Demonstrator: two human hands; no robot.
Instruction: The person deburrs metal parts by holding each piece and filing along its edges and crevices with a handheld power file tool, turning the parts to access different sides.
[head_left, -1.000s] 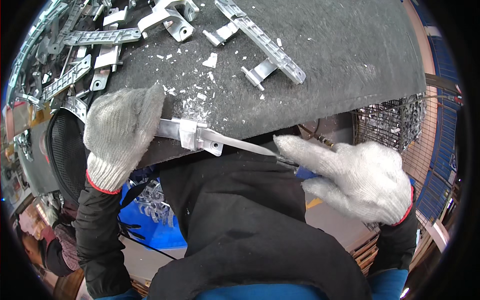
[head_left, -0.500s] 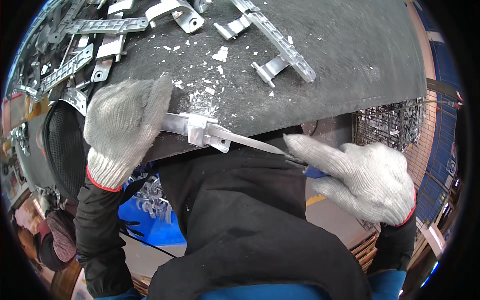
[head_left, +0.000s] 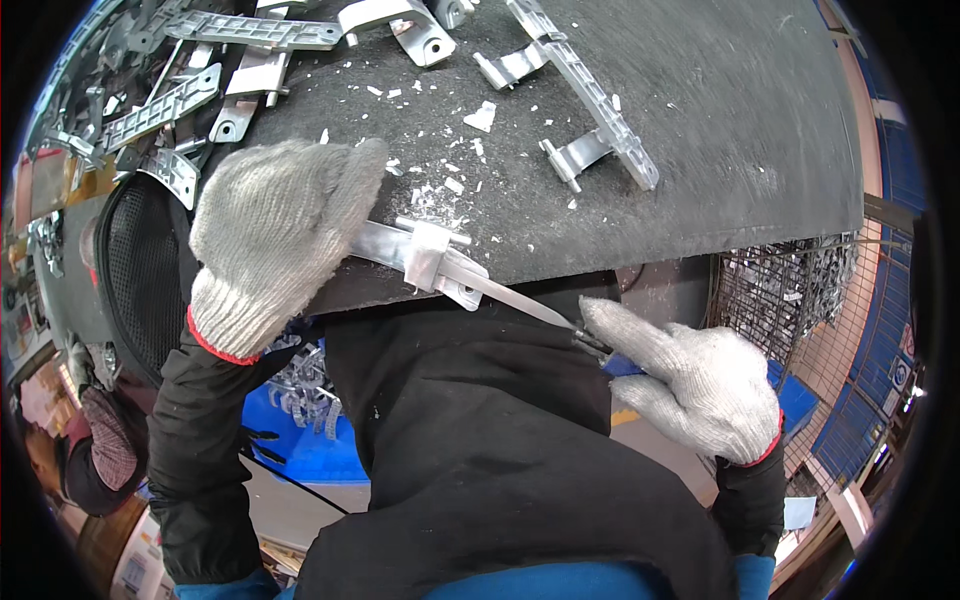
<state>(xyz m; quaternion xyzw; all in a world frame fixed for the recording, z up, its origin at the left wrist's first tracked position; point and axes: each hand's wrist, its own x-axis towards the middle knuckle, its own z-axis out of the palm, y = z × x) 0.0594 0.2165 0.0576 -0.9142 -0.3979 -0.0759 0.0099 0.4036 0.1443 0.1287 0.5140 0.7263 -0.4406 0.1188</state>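
Dark tabletop [head_left: 730,140] strewn with silvery flakes [head_left: 480,118] fills the far side; metal parts [head_left: 270,33] lie heaped at far left; a wire basket [head_left: 785,290] holding more metal pieces stands at right; at the tabletop's near edge, left of centre, is a metal bracket [head_left: 427,260]; the gloved left hand [head_left: 280,220] grasps its left end, fingertips hidden; the gloved right hand [head_left: 695,385] has its fingers wrapped round the blue handle [head_left: 622,366] of a flat-bladed tool [head_left: 525,306], whose blade reaches over the bracket's right end.
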